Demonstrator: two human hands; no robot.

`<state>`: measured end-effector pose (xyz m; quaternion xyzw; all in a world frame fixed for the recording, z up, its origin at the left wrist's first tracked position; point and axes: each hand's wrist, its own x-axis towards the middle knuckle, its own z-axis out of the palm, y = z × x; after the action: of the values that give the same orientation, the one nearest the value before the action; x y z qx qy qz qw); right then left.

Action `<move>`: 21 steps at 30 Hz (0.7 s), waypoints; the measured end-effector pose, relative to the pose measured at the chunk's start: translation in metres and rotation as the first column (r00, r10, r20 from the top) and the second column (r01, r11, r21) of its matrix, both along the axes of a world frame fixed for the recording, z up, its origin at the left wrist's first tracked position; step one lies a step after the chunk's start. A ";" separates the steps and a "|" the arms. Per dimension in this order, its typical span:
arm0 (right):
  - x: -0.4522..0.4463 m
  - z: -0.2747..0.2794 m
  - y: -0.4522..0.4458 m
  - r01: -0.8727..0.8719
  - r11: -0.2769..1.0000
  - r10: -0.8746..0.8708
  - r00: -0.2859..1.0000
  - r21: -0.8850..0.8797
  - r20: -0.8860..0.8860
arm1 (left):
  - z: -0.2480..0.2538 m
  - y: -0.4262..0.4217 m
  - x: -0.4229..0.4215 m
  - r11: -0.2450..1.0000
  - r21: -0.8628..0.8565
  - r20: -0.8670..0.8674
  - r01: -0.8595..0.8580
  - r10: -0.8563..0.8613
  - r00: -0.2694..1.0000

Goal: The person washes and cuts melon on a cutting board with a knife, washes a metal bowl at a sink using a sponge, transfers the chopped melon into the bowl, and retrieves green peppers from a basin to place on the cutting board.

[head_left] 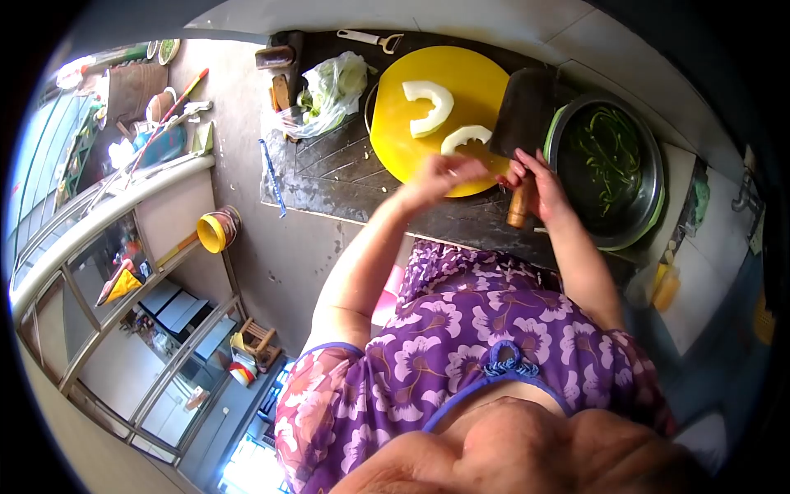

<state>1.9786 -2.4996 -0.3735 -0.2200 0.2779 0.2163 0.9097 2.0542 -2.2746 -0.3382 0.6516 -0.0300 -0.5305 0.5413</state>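
A round yellow cutting board (392,128) lies on the dark counter. Two pale, curved melon-like pieces rest on it, one (434,109) near the middle and the other (467,138) lower down. My left hand (448,174) is over the board's lower edge, blurred, its fingers partly smeared, beside the lower piece. With my right hand (537,185) I hold a cleaver (525,111) at its wooden handle, the wide dark blade lying at the board's right edge. Whether my left fingers hold anything cannot be made out.
Right of the cleaver sits a metal basin (650,193) with green strips inside. A plastic bag of greens (333,92), a peeler (370,39) and a blue strip (271,177) lie around the board. A yellow bucket (214,233) hangs further left.
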 end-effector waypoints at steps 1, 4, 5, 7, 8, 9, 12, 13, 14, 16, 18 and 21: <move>-0.003 0.006 -0.006 -0.051 0.986 0.046 0.998 -0.161 -0.030 | -0.015 0.018 0.013 0.985 0.133 0.185 -0.114 0.088 0.979; -0.009 0.012 -0.013 -0.129 0.887 0.090 0.990 -0.443 -0.106 | -0.071 0.070 0.047 0.654 0.713 0.678 -0.251 -0.552 0.486; -0.009 0.011 -0.016 -0.156 0.845 0.125 0.988 -0.511 -0.095 | -0.089 0.082 0.051 0.615 0.752 0.645 -0.237 -0.613 0.456; -0.011 0.008 -0.016 -0.199 0.778 0.171 0.980 -0.595 -0.103 | -0.111 0.094 0.062 0.488 0.863 0.495 -0.132 -0.759 0.423; -0.011 0.006 -0.016 -0.216 0.759 0.186 0.976 -0.614 -0.113 | -0.118 0.101 0.065 0.542 0.827 0.557 -0.149 -0.753 0.351; -0.011 0.002 -0.015 -0.232 0.740 0.199 0.972 -0.632 -0.124 | -0.119 0.105 0.068 0.527 0.841 0.531 -0.124 -0.760 0.374; -0.011 -0.004 -0.010 -0.258 0.609 0.268 0.957 -0.750 -0.111 | -0.120 0.113 0.056 0.516 0.837 0.539 -0.180 -0.723 0.432; -0.009 -0.007 -0.009 -0.255 0.594 0.269 0.957 -0.763 -0.111 | -0.121 0.113 0.053 0.517 0.826 0.559 -0.224 -0.700 0.446; -0.008 -0.010 -0.009 -0.254 0.576 0.268 0.957 -0.777 -0.115 | -0.124 0.114 0.053 0.504 0.827 0.557 -0.247 -0.683 0.471; -0.010 -0.010 -0.010 -0.255 0.555 0.263 0.957 -0.792 -0.124 | -0.128 0.114 0.050 0.474 0.832 0.551 -0.287 -0.651 0.523; -0.007 -0.010 -0.012 -0.249 0.542 0.260 0.958 -0.803 -0.121 | -0.132 0.121 0.053 0.443 0.853 0.520 -0.277 -0.672 0.528; -0.005 -0.009 -0.012 -0.246 0.505 0.264 0.957 -0.828 -0.123 | -0.132 0.128 0.059 0.469 0.843 0.534 -0.262 -0.676 0.508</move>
<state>1.9731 -2.5117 -0.3821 -0.6663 0.3030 0.1869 0.6552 2.1130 -2.1470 -0.4702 0.9801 -0.1104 -0.1629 -0.0268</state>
